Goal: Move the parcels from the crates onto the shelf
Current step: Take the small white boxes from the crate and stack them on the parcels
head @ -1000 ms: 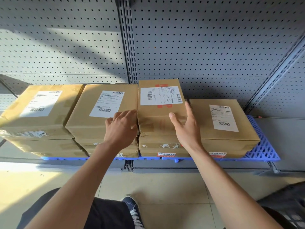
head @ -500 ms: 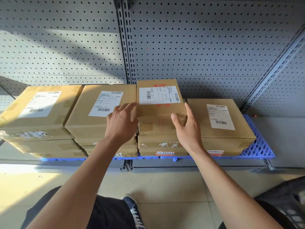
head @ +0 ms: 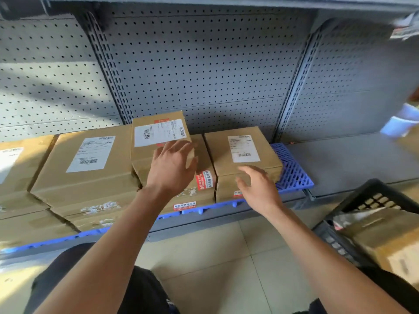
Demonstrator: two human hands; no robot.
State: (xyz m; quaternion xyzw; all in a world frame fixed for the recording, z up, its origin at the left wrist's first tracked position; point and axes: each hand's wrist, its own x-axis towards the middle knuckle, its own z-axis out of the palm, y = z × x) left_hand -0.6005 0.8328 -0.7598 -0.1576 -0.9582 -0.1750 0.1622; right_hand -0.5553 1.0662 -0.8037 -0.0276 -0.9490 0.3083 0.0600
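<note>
On the low shelf (head: pixel 353 159), over a blue plastic grid (head: pixel 292 171): cardboard parcels in stacks, side by side. Topmost on the middle stack, a small parcel (head: pixel 158 137), white label up. Left hand (head: pixel 172 168) in front of it, fingers spread and loose, gripping nothing; contact with the box impossible to tell. Right hand (head: pixel 258 189) before the right-hand parcel (head: pixel 242 152), fingers relaxed, empty. At far right, a black crate (head: pixel 362 198) on the floor with more parcels inside.

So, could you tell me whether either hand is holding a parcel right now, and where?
Nothing is held: the left hand and right hand are both open.
</note>
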